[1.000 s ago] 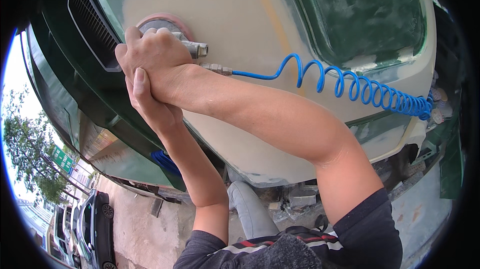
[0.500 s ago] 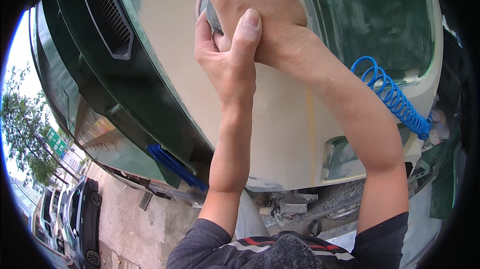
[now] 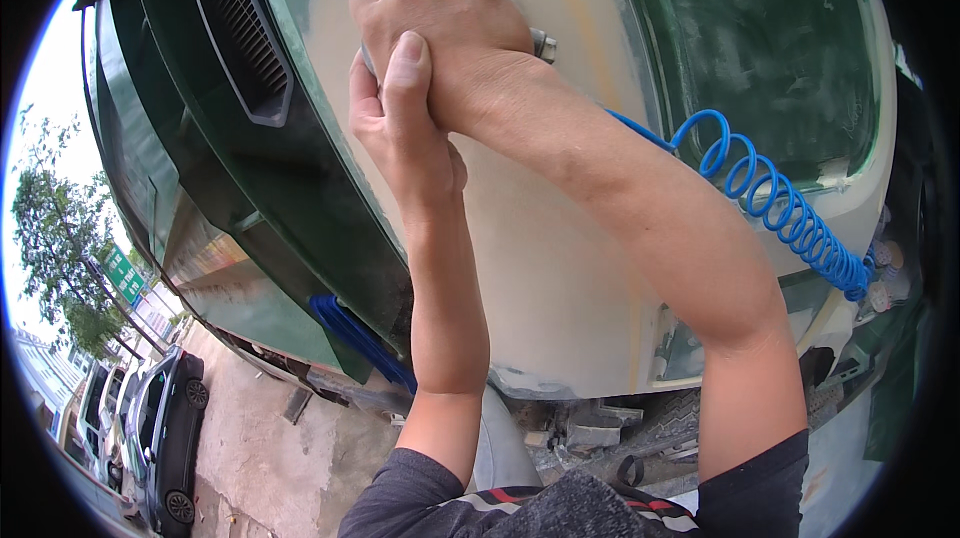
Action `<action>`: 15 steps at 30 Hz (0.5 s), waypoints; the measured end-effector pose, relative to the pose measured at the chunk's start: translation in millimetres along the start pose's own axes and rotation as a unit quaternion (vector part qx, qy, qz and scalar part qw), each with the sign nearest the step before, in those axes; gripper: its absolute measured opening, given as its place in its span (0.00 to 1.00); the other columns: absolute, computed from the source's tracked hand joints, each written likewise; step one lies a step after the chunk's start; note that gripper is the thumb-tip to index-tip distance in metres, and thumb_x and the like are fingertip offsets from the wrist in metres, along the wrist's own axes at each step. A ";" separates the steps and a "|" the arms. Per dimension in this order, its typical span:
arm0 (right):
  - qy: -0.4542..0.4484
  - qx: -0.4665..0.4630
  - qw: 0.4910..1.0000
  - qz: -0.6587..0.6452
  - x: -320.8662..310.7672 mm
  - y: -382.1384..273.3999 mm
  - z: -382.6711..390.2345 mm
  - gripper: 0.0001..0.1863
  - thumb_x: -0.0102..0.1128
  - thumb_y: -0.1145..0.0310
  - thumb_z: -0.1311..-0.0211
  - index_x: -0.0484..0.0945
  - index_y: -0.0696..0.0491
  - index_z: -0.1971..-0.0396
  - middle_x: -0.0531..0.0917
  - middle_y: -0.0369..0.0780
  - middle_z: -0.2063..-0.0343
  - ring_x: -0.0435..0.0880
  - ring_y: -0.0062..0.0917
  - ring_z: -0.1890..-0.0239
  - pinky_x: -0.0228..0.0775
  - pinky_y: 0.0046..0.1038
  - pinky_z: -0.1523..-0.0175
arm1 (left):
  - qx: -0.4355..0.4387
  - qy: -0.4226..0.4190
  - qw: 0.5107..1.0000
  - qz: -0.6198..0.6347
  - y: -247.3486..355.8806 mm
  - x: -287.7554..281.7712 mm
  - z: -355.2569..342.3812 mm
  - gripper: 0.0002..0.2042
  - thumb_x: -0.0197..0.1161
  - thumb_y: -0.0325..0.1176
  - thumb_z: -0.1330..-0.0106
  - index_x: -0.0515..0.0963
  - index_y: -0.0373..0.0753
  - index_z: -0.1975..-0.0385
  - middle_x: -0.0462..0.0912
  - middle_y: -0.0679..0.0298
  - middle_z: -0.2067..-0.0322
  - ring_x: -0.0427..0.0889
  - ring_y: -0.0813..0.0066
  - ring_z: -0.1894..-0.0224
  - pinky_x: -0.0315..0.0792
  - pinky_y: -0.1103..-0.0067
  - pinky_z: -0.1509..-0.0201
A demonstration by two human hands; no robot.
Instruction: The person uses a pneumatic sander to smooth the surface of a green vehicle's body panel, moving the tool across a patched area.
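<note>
A round air sander, mostly hidden under my hands, lies against the beige-filled vehicle panel [image 3: 540, 238]. Its metal hose fitting [image 3: 543, 46] pokes out beside my right wrist, and a sliver of its pad rim shows beyond my knuckles. My right hand [image 3: 450, 23] is wrapped over the top of the tool. Pressed against its near left side is my left hand [image 3: 405, 128], thumb up along the right hand and fingers curled around the tool's edge. From the fitting side, a blue coiled air hose [image 3: 770, 188] runs under my right forearm to the right.
Left of the panel is a dark green body section with a black grille vent [image 3: 245, 33]. A green sanded panel [image 3: 780, 48] lies to the right. Blue strips [image 3: 360, 338] hang at the lower left. Parked cars [image 3: 165, 438] stand on the concrete ground [image 3: 290, 448].
Both hands and the sander have moved left and slightly down across the beige panel. The hose fitting has come into sight, and the coiled hose is stretched further left.
</note>
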State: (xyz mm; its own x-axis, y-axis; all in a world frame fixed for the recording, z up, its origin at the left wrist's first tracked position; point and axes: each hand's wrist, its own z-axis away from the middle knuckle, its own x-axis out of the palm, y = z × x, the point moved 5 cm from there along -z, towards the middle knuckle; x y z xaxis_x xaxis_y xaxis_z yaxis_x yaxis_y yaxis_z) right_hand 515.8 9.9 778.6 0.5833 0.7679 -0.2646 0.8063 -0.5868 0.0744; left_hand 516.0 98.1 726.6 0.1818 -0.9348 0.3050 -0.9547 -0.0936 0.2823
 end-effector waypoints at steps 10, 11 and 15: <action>-0.022 -0.004 0.999 0.023 -2.7 16.5 -15.3 0.19 0.69 0.61 0.43 0.84 0.54 0.54 0.83 0.45 0.57 0.92 0.34 0.59 0.86 0.29 0.58 | 0.015 -0.021 0.996 -0.086 5.8 16.6 -5.6 0.30 0.62 0.46 0.31 0.70 0.28 0.37 0.79 0.51 0.49 0.82 0.64 0.44 0.78 0.71 0.40; 0.036 -0.019 0.999 -0.001 7.4 4.9 -14.3 0.15 0.70 0.64 0.48 0.82 0.55 0.62 0.84 0.45 0.61 0.92 0.35 0.62 0.87 0.31 0.63 | 0.008 -0.027 0.994 -0.109 11.1 6.2 -6.0 0.30 0.58 0.47 0.30 0.68 0.31 0.35 0.78 0.51 0.47 0.80 0.61 0.41 0.77 0.68 0.37; 0.023 -0.054 0.998 -0.036 30.0 -37.0 -26.2 0.13 0.70 0.66 0.49 0.83 0.56 0.65 0.84 0.43 0.64 0.92 0.31 0.69 0.85 0.27 0.68 | -0.022 -0.038 0.993 -0.112 18.2 -33.4 -16.1 0.33 0.48 0.53 0.31 0.60 0.42 0.30 0.73 0.53 0.44 0.78 0.60 0.39 0.76 0.63 0.37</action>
State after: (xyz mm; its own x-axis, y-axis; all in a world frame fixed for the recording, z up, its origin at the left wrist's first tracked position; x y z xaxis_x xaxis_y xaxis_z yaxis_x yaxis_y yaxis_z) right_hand 506.1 61.4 793.1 0.5262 0.8192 -0.2281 0.8502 -0.5013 0.1607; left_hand 496.3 133.1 736.2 0.3683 -0.9155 0.1621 -0.8812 -0.2882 0.3747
